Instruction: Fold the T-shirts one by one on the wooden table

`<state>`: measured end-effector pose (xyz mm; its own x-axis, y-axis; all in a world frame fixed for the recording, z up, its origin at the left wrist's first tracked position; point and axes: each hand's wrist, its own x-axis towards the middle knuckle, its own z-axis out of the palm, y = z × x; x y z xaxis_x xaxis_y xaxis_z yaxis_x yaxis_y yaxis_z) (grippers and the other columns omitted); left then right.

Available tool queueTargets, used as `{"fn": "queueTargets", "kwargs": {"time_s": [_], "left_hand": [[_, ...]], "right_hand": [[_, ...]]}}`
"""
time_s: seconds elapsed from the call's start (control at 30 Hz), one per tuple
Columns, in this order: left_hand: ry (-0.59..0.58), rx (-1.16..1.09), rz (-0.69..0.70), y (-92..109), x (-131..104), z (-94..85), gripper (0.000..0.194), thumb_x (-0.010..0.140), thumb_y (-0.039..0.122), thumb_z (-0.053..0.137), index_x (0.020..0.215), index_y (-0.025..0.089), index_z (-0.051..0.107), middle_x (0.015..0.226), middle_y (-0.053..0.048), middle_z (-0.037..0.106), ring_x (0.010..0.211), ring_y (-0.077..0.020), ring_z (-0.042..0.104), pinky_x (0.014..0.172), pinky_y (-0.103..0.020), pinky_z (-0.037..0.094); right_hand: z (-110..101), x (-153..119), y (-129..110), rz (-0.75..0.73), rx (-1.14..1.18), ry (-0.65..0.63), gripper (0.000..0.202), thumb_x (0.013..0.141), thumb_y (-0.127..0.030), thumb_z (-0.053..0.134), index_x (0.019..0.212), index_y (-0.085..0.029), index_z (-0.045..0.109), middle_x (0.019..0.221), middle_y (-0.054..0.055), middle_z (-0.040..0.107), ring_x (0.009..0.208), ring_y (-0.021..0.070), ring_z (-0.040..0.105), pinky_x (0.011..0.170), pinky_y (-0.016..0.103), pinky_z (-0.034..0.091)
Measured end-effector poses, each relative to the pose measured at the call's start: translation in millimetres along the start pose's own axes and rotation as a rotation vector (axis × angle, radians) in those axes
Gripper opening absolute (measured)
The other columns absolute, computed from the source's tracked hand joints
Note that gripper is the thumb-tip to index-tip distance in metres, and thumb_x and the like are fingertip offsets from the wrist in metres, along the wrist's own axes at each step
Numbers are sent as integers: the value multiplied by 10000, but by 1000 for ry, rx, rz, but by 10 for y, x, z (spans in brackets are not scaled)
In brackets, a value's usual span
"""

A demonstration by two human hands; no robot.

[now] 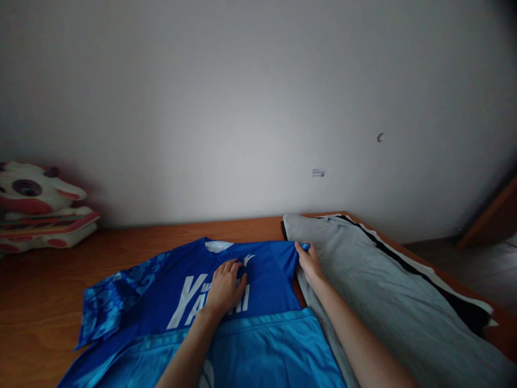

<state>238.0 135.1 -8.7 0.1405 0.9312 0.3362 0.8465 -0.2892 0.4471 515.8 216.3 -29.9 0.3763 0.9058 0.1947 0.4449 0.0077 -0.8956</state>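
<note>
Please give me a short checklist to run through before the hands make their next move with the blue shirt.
1. Left hand resting on the blue shirt's front: ok.
2. Right hand gripping the near sleeve's end: ok.
3. Patterned sleeve spread out, away from the chest: ok.
4. Gripped sleeve end clear of the grey cloth: not ok, it overlaps the cloth's edge in this view.
5. Toy clear of the shirt: ok.
6. Underside of the shirt smooth: cannot tell, hidden.
</note>
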Motion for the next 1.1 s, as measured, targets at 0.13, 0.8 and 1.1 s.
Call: {"fn": "queueTargets", "kwargs": {"time_s": [0.13,0.8,1.1], "left_hand": [[18,-73,-11,10,-1,0,303,897,346,541,1120,194,677,1324,-156,644,1276,-337,552,1099,-532,371],[360,-671,-408,-127,127,-97,526,813,587,570,1171,202,567,659,43,588,573,-182,586,563,-291,445],[317,-586,-308,-19,60,-151,230,710,340,642,916,254,701,681,27,619,627,-185,570,650,-300,403]], "right_hand": [[20,-79,-144,10,107,-31,459,871,-648,387,1084,-247,451,893,59,592,907,264,576,798,346,471],[-397,-556,-701,-156,233,-1571,373,663,-457,866,857,-164,738,938,48,727,1052,204,654,961,302,442],[-380,-532,-646,-44,261,-1529,654,588,-663,839,963,-135,752,760,-3,706,597,86,560,585,183,404]]}}
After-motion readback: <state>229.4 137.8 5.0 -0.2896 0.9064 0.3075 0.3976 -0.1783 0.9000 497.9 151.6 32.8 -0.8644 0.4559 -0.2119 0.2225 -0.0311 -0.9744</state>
